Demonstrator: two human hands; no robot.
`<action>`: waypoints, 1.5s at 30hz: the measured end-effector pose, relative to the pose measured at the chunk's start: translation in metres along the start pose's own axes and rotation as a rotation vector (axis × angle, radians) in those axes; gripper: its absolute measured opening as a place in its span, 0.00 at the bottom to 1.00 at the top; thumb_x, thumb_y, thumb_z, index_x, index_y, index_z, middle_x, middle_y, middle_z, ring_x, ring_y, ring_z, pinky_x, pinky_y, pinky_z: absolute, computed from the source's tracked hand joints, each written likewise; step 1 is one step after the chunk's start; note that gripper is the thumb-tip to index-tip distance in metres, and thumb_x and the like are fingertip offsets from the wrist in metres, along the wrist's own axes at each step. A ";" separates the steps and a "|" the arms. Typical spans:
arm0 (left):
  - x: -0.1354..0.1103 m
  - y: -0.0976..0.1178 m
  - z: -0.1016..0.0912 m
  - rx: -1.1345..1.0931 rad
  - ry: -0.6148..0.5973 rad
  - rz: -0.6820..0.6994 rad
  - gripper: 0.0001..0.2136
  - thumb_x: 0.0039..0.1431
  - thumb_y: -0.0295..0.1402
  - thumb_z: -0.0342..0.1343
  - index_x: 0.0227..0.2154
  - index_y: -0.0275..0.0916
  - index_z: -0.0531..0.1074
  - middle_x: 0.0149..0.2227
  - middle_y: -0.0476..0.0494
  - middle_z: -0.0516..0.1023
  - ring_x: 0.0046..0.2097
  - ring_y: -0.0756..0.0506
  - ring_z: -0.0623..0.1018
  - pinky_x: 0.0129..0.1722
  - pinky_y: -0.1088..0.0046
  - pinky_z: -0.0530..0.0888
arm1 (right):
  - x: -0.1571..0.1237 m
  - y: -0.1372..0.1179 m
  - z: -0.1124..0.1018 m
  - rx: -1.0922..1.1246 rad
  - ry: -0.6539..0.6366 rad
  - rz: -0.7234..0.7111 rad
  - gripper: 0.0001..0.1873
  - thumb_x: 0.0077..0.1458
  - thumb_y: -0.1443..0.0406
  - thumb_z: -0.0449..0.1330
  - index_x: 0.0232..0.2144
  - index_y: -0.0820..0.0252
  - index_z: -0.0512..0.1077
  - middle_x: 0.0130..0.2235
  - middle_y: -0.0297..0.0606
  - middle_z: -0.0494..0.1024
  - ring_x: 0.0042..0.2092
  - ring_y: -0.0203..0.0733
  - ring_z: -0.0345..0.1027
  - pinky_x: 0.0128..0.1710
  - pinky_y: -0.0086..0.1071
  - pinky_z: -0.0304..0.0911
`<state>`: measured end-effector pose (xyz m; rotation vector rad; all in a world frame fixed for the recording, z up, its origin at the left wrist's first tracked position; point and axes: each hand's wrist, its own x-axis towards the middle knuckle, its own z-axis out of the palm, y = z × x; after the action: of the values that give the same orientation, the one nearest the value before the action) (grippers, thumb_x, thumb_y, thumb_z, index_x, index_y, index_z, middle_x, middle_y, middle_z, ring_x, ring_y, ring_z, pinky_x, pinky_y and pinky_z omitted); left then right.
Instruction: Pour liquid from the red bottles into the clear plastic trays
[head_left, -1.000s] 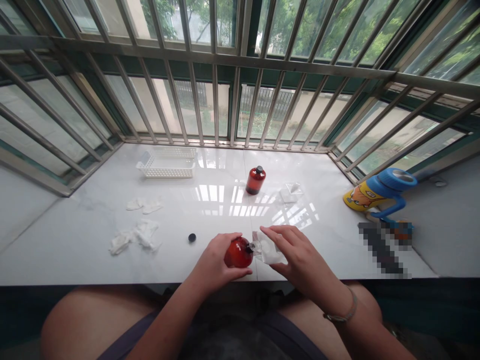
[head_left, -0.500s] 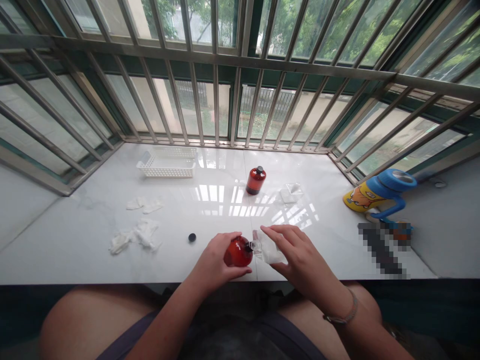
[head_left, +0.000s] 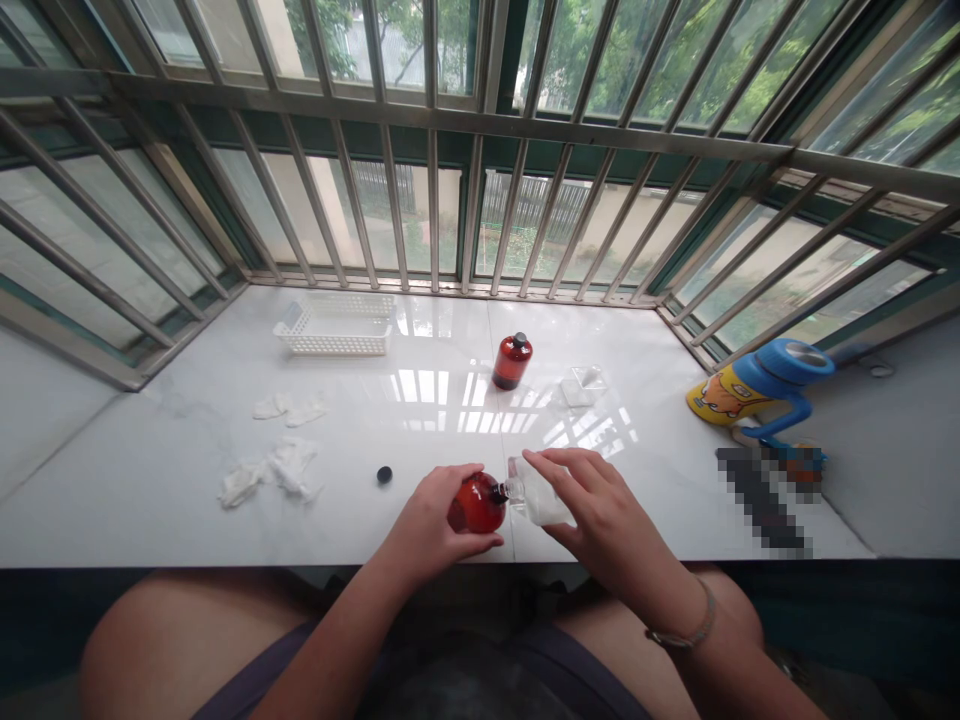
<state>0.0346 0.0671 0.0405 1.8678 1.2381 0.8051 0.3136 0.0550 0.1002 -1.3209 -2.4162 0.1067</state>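
Amber bottle (head_left: 477, 503), uncapped, is tipped sideways at the near edge of the white sill (head_left: 150, 470). The left hand (head_left: 431, 520) is wrapped around it. Its neck meets a clear container (head_left: 534, 497) pinched in the right hand (head_left: 600, 510). A black cap (head_left: 384, 475) lies nearby. Any label writing is too small to read.

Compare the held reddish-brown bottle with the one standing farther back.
The held reddish-brown bottle is tipped sideways in the left hand, neck at the clear container in the right hand; the far reddish-brown bottle stands upright. The held bottle is uncapped; the far bottle wears a black cap. Both share colour and shape.
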 end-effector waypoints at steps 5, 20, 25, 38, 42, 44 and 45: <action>0.000 -0.001 0.000 0.003 0.008 0.013 0.39 0.47 0.39 0.81 0.62 0.49 0.73 0.59 0.40 0.81 0.60 0.32 0.80 0.63 0.49 0.78 | 0.000 -0.001 -0.001 -0.019 0.007 -0.006 0.46 0.56 0.75 0.68 0.73 0.49 0.62 0.62 0.47 0.77 0.61 0.59 0.72 0.60 0.56 0.72; 0.001 -0.003 0.001 0.011 0.013 0.018 0.39 0.48 0.41 0.81 0.63 0.49 0.72 0.59 0.40 0.81 0.59 0.33 0.81 0.62 0.50 0.78 | 0.002 -0.003 -0.003 -0.044 0.022 -0.020 0.46 0.57 0.76 0.67 0.73 0.49 0.62 0.62 0.47 0.77 0.60 0.60 0.71 0.61 0.57 0.71; 0.001 -0.003 0.001 0.016 0.014 0.022 0.39 0.48 0.40 0.81 0.63 0.49 0.72 0.59 0.40 0.81 0.60 0.32 0.81 0.63 0.50 0.78 | 0.002 -0.004 -0.004 -0.051 0.024 -0.019 0.46 0.56 0.76 0.67 0.73 0.49 0.62 0.62 0.47 0.77 0.61 0.60 0.71 0.61 0.57 0.71; 0.001 -0.002 0.001 0.016 0.012 0.012 0.39 0.47 0.41 0.81 0.63 0.49 0.73 0.58 0.40 0.82 0.59 0.33 0.81 0.63 0.50 0.78 | 0.003 -0.006 -0.006 -0.070 0.031 -0.026 0.45 0.57 0.76 0.65 0.73 0.49 0.63 0.63 0.46 0.76 0.61 0.59 0.70 0.63 0.57 0.71; 0.001 -0.002 0.001 0.011 0.015 0.010 0.39 0.48 0.41 0.81 0.63 0.49 0.73 0.58 0.40 0.81 0.59 0.32 0.81 0.63 0.49 0.78 | 0.003 -0.005 -0.006 -0.071 0.039 -0.033 0.45 0.59 0.75 0.64 0.74 0.47 0.62 0.63 0.46 0.76 0.61 0.59 0.71 0.63 0.58 0.71; 0.001 -0.002 0.001 0.009 0.014 0.012 0.39 0.48 0.41 0.81 0.63 0.49 0.73 0.59 0.40 0.81 0.60 0.32 0.81 0.63 0.49 0.78 | 0.002 -0.005 -0.006 -0.068 0.038 -0.034 0.45 0.59 0.75 0.64 0.75 0.46 0.61 0.63 0.45 0.76 0.61 0.59 0.71 0.63 0.58 0.71; 0.001 -0.002 0.001 0.008 0.015 0.013 0.39 0.48 0.41 0.81 0.63 0.49 0.73 0.59 0.40 0.81 0.60 0.32 0.81 0.63 0.49 0.78 | 0.002 -0.005 -0.006 -0.066 0.038 -0.034 0.45 0.59 0.75 0.64 0.75 0.45 0.61 0.64 0.45 0.76 0.61 0.59 0.71 0.63 0.58 0.71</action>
<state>0.0349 0.0688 0.0379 1.8812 1.2414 0.8235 0.3104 0.0536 0.1074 -1.2980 -2.4279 -0.0071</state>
